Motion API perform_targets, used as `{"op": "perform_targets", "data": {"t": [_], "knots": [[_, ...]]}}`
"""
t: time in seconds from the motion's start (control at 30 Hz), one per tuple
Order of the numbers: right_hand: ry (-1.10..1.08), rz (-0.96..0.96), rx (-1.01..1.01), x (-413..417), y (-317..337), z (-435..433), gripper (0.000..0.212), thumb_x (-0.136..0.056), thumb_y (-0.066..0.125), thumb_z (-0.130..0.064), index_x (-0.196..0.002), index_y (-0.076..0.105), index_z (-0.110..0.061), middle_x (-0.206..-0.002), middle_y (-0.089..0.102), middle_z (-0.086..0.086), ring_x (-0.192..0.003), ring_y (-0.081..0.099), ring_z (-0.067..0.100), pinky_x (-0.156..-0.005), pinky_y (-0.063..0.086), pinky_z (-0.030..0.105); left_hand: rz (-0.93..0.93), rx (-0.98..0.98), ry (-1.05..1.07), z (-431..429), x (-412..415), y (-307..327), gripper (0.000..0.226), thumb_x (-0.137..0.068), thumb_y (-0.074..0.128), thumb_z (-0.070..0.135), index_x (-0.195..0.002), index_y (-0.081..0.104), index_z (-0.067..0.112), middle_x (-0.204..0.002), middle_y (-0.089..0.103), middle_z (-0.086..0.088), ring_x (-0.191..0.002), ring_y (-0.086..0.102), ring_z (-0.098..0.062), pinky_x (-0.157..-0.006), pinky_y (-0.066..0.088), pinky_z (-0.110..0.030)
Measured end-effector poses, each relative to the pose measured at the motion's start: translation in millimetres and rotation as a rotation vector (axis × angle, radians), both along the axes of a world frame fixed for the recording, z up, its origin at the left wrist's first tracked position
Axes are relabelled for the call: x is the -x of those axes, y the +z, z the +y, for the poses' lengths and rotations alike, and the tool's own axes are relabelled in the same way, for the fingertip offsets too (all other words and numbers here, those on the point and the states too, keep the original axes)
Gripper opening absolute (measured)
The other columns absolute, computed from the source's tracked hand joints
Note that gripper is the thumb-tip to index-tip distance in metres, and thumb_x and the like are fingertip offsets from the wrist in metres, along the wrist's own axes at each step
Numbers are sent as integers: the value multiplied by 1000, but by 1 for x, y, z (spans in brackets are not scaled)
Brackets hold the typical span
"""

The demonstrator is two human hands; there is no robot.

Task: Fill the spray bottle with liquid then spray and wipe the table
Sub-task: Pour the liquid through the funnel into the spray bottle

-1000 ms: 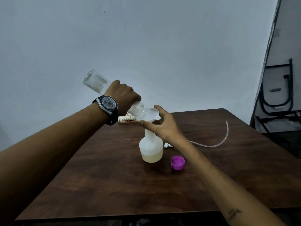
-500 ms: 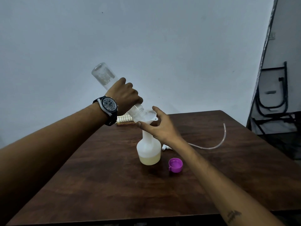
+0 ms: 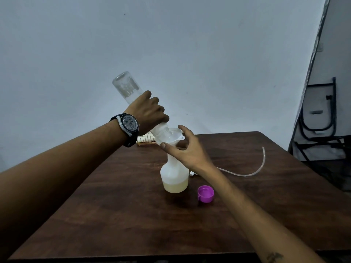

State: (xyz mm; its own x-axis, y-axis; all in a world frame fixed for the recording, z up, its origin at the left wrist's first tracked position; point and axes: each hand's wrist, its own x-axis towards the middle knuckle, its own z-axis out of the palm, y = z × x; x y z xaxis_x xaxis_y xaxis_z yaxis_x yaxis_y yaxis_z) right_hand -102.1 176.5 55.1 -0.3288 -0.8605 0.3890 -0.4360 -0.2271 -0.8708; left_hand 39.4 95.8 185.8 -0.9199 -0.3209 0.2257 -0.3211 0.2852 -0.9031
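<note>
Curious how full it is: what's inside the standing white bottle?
Pale yellowish liquid fills the bottom of the white bottle; a funnel sits on top. The right hand partly covers the neck; the funnel's spout cannot be seen.

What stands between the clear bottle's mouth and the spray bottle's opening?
Only the white funnel, seated in the neck of the spray bottle; the clear bottle, tilted by the left hand, has its mouth inside it. The right hand holds the funnel's rim at its sides. The purple cap lies apart. Nothing else visible blocks the pour.
</note>
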Motion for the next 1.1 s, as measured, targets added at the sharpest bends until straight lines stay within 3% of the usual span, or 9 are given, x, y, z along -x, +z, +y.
{"op": "perform_targets", "data": {"t": [0.17,0.3,0.5,0.67,0.9,1.1], "knots": [[1,7,7,-3,1,3,110,-65,83,-69,-158,35,-31,-155,51,1,-129,61,15,-107,54,41,21,-13,3,2,-3,0,30,-96,51,12,-109,63,35,-91,67,5,-92,60,-23,-74,27,-34],[-16,19,27,-3,0,4,106,-71,90,-56,-158,34,-32,-162,42,-2,-144,45,14,-115,46,43,33,-27,3,3,-4,-2,30,-99,47,13,-112,62,35,-95,67,5,-94,60,-24,-74,27,-34],[-29,-5,31,-3,1,4,108,-61,84,-71,-153,40,-36,-156,49,-3,-134,57,15,-108,53,45,78,-53,-6,5,-5,-2,34,-97,46,10,-114,62,35,-94,67,6,-94,60,-24,-75,31,-35],[-31,-14,56,-2,1,4,112,-58,82,-72,-154,42,-31,-156,50,-3,-129,59,14,-106,55,42,86,-66,0,6,-7,-3,37,-96,47,9,-118,60,35,-97,67,6,-95,60,-24,-75,30,-34],[-48,-58,94,-6,-2,3,98,-69,91,-52,-152,46,-28,-152,54,-2,-122,64,13,-101,58,36,101,-73,5,8,-11,-3,39,-93,46,5,-116,60,34,-94,65,4,-93,59,-24,-73,28,-34],[-88,-39,108,-5,-4,1,95,-71,92,-52,-152,48,-27,-151,55,-2,-126,62,13,-103,56,37,121,-97,3,8,-13,-4,42,-94,45,5,-120,59,35,-97,66,4,-97,60,-25,-74,30,-34]]}}
